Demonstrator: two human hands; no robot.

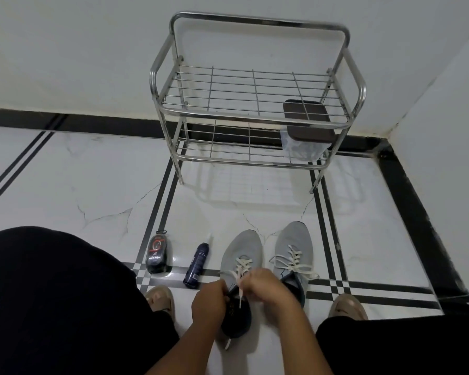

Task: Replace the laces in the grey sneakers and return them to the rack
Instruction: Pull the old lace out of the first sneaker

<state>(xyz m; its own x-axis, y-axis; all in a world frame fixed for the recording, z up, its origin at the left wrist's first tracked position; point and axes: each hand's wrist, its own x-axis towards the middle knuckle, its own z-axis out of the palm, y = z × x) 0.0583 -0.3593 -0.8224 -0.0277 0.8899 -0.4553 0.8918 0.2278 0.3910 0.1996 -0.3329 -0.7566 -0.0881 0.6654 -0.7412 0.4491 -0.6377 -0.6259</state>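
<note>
Lace (240,277) (white) pinched between both hands' fingertips, left sneaker (241,255)

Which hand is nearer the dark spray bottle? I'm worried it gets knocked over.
Left. The left hand grips the sneaker collar just beside the spray bottle; the right hand pinches the lace on the sneaker's far side.
</note>
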